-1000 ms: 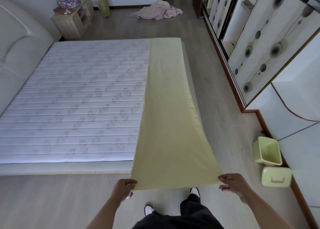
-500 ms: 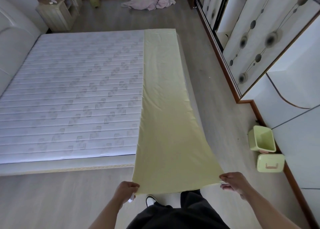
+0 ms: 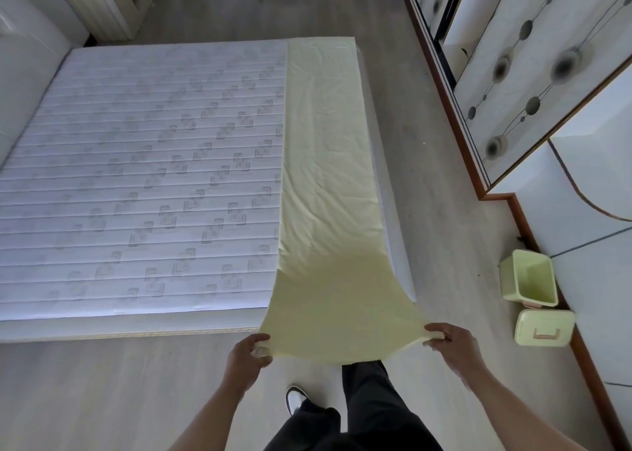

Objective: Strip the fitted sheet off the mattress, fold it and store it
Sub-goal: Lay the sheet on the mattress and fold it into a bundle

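The sheet (image 3: pixel 328 184) is already off the mattress (image 3: pixel 143 177) and folded into a long narrow strip lying along the bed's right edge, running from about 12 o'clock down to 6 o'clock, where its near end hangs off the foot of the bed in the person's grip. So the stripping looks done and the folding is the step in hand.

The left hand (image 3: pixel 248 355) pinches the near left corner, fingers curled and clamped on the cloth; the right hand (image 3: pixel 448 343) pinches the near right corner the same way, fingers closed over the hem. Between the two hands the near edge sags a little, and the cloth is drawn taut from the corners up onto the bed.

Next, I judge, the near end must be carried toward 12 o'clock and laid on the far end to halve the strip's length. That calls for both corners kept level, the cloth lifted clear of the mattress so it does not drag and crease, and the edges matched before letting go.

How many layers the strip holds cannot be told, and the elastic hem is possibly tucked inside, though the view is too soft to be sure. The far corners are small and pale against the mattress. The fingertips are hidden under the cloth. Where the sheet is to be stored is not shown; the wardrobe (image 3: pixel 533 74) at 2 o'clock is cut off by the frame.
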